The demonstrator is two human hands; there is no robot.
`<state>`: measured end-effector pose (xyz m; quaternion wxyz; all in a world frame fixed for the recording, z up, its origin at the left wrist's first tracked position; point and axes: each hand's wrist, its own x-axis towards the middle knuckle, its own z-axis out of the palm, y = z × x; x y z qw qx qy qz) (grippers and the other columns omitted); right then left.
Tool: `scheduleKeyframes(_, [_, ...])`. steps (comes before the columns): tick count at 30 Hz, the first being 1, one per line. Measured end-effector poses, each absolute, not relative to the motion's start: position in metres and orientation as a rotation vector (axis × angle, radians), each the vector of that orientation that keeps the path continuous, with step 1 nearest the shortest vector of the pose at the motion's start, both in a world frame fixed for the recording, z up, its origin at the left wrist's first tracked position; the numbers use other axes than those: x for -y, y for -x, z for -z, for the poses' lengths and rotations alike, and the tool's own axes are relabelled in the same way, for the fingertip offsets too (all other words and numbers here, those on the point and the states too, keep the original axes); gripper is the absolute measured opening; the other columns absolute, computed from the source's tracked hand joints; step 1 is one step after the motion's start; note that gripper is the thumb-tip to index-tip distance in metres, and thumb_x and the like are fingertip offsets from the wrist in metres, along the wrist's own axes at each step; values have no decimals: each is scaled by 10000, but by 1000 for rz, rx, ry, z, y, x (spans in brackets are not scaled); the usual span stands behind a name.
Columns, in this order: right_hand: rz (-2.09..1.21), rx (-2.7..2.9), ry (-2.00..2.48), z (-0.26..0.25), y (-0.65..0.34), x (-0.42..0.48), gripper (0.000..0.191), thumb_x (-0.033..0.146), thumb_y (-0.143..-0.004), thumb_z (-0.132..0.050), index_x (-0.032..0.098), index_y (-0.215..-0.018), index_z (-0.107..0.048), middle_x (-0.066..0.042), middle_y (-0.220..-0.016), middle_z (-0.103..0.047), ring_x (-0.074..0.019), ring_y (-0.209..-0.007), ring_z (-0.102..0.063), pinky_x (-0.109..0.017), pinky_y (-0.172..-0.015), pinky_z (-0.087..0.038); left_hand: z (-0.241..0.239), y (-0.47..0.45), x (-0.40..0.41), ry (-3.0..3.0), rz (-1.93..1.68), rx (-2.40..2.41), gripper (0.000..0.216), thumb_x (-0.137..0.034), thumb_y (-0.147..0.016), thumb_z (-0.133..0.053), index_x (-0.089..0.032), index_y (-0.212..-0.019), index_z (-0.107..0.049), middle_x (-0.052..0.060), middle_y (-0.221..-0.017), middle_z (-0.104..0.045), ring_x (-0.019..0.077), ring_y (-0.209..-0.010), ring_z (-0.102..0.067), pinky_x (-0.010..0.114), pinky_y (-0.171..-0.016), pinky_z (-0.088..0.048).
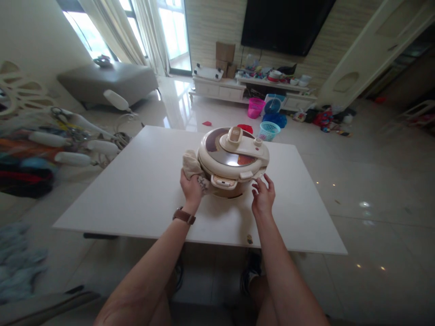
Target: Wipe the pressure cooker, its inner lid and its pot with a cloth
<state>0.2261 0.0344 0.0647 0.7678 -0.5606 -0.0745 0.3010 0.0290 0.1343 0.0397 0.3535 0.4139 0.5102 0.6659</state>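
A cream electric pressure cooker [234, 156] with a shiny lid stands on the white table, leaning a little. Bunched in my left hand [192, 188] is a pale cloth [191, 163], pressed against the cooker's left side. My right hand [263, 194] is at the lower right rim, its curled fingertips touching the cooker's edge. The cooker's far side and most of its base are hidden from me.
The white table [142, 190] has a small dark mark [249, 239] near its front edge. Beyond it are a blue basket [269, 130] and a pink basket [255, 107] on the floor. A fan-like white lamp [102, 146] stands at left.
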Motion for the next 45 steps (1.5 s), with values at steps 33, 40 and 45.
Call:
scheduleKeyframes(33, [-694, 184, 1188, -66, -223, -32, 670, 434, -618, -891, 262, -1220, -654, 75, -798, -674, -71, -615, -556, -203, -578, -391, -139, -40, -113, -2205, -1158, -928, 591, -117, -686, -711, -312, -1239, -780, 27, -1399, -712, 368, -1503, -460, 616, -1340, -79])
scheduleKeyframes(40, [-697, 197, 1204, -65, -224, -30, 660, 439, -627, -880, 259, -1220, -652, 68, -803, -691, -77, -615, -551, -216, -588, -397, -91, -31, -141, -1784, -1603, -1098, 606, -162, -772, -665, -209, -1375, -691, 102, -1505, -630, 316, -1499, -484, 496, -1294, -320])
scheduleKeyframes(45, [-702, 167, 1174, -66, -223, -32, 654, 418, -616, -893, 260, -1206, -660, 67, -813, -699, -74, -615, -560, -213, -595, -416, -51, -34, -145, -1310, -1617, -1248, 516, -293, -821, -689, -173, -1323, -685, 115, -1291, -738, 288, -1227, -682, 453, -1120, -513])
